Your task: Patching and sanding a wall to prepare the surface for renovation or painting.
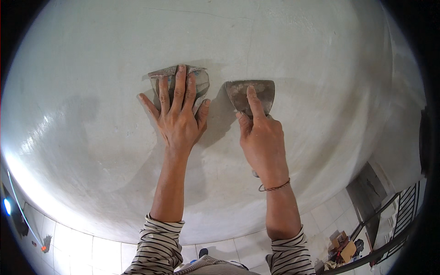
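My left hand (179, 119) lies with spread fingers on a worn, crumpled grey sheet (198, 82), perhaps sandpaper, which is pressed against a pale grey-white plastered wall (105, 55). Just to its right, my right hand (263, 137) grips a wide, dirty metal scraper (236, 91), index finger laid along the blade. Its blade is against the wall, and the handle is mostly hidden under my hand. Fine cracks run across the plaster above the tools, and shadows fall beside both hands.
A white tiled floor (105, 252) curves along the lower edge. At lower right are a dark metal railing (403, 206) and a jumble of items with cardboard (346, 250). A pale rod (18, 197) stands at lower left.
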Demonstrator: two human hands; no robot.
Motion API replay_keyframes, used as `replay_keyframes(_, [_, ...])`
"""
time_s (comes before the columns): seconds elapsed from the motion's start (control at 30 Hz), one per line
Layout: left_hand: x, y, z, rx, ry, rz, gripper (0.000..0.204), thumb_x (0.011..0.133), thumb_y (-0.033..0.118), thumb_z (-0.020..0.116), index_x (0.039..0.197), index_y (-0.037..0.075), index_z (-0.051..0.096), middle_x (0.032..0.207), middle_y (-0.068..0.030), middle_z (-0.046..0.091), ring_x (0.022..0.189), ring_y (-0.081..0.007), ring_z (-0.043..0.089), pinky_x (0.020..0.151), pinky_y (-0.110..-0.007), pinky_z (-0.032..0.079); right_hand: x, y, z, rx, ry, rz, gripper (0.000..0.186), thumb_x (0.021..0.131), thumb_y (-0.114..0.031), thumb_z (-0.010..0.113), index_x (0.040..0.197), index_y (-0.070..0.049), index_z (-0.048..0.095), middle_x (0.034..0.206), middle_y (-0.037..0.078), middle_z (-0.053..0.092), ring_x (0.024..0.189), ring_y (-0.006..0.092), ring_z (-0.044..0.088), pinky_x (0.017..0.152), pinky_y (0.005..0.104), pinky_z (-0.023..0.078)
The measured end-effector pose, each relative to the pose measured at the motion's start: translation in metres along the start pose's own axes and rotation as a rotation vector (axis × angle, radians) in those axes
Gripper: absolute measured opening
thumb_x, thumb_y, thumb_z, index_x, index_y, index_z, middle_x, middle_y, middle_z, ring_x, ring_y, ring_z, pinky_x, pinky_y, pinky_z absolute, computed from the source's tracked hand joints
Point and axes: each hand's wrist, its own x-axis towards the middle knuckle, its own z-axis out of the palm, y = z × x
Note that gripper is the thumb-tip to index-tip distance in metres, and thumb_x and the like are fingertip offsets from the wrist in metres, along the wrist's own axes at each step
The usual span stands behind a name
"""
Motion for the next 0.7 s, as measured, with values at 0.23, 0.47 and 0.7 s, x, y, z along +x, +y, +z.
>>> replay_keyframes(0.23, [-0.002,-0.002,0.009,-0.029,0.057,0.038,0.043,0.091,0.041,0.048,0.129,0.022,0.052,0.141,0.0058,0.04,0.131,-0.0251,0.035,0.107,-0.065,0.003,-0.08,0.088,-0.011,0.299,0.16,0.115,0.049,0.088,-0.015,0.055,0.134,-0.01,0.041,0.079,0.018,0.064,0.061,0.0263,0.065,0.058,0.0375,0.049])
replay_keyframes(0.47, [0.011,0.035,0.01,-0.033,0.05,-0.125,0.051,0.091,0.037,0.05,0.136,0.014,0.043,0.147,-0.0036,0.03,0.135,-0.0324,0.025,0.105,-0.066,0.005,-0.144,0.163,0.0,0.455,0.258,0.25,0.053,0.087,-0.02,0.058,0.135,-0.009,0.04,0.06,0.005,0.054,0.048,0.0122,0.05,0.049,0.0275,0.042])
replay_keyframes(0.7, [-0.043,0.047,0.024,0.011,-0.215,0.269,0.063,0.084,0.037,0.057,0.139,0.014,0.035,0.15,-0.001,0.022,0.138,-0.0309,0.017,0.101,-0.072,0.007,-0.126,0.112,0.003,0.791,0.093,0.264,0.054,0.087,-0.023,0.058,0.135,-0.008,0.04,0.053,0.001,0.05,0.042,0.0072,0.042,0.046,0.0236,0.036])
